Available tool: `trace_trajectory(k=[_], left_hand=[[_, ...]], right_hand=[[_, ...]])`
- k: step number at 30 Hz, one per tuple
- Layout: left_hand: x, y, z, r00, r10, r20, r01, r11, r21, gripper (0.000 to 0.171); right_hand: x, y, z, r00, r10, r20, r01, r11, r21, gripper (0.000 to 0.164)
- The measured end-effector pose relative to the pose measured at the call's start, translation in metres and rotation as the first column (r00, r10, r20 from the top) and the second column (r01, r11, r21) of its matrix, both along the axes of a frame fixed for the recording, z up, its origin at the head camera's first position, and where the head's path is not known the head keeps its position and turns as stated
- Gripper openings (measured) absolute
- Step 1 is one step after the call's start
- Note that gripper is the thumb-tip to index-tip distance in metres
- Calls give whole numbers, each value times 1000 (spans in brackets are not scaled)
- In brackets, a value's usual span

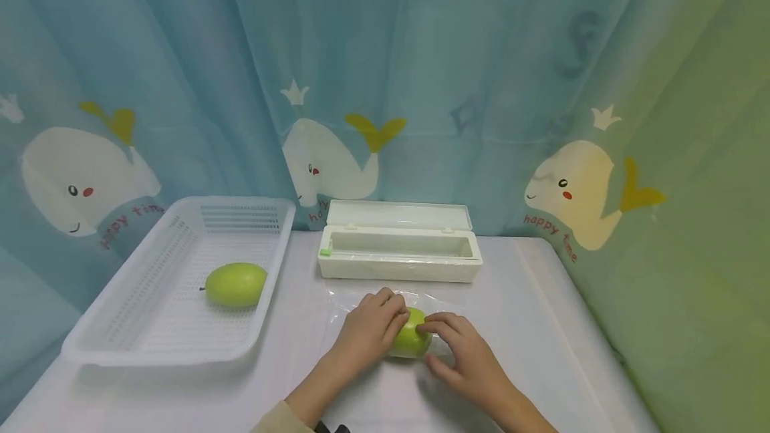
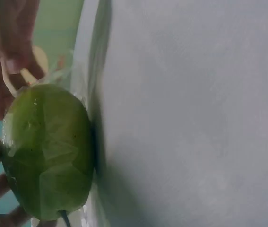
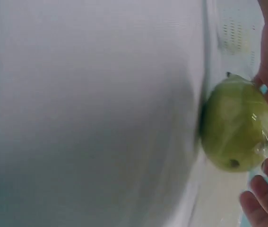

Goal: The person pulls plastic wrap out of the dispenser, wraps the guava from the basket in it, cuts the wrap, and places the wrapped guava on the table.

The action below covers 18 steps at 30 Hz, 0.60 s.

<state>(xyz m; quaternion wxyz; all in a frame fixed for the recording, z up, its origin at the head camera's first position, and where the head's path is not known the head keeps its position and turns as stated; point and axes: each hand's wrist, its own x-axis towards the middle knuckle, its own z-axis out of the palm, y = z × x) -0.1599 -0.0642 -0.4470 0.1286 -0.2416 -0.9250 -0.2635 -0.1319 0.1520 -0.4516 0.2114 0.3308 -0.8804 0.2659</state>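
Box (image 1: 400,269) behind fruit (image 1: 412,343), basket (image 1: 162,316) to left

a blue-green curtain (image 1: 481,39) is hanging behind the white table (image 1: 529,326); printed white whales (image 1: 577,172) are showing yellow tails, and red lettering (image 1: 539,220) is running beneath.

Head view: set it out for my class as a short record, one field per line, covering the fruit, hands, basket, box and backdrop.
Handled fruit: green fruit, clear film over at least part of it
Left hand: fingers bent over the fruit
Right hand: fingers apart, tips at the fruit's right side
Basket: white, on the person's left, holding a second fruit, also green
Box: white, long, beyond the hands, lid open
Backdrop: blue-green curtain with whale prints
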Motion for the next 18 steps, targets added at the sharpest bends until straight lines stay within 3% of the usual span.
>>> trace_trajectory(k=[6, 9, 14, 18], left_hand=[[0, -2, 1, 999, -23, 23, 23, 1000, 9, 13], [0, -4, 3, 997, -56, 59, 57, 998, -2, 25], [0, -8, 4, 991, -102, 92, 110, 990, -91, 58], [0, -10, 4, 992, -109, 59, 115, 987, -114, 58]], right_hand=[[-11, -3, -3, 999, -23, 28, 21, 999, 50, 48], [-18, 0, -1, 998, -42, 42, 38, 996, 77, 51], [-29, 8, 2, 995, -42, 90, 33, 995, 93, 54], [-35, 11, 1, 990, -22, 138, 10, 996, 84, 50]])
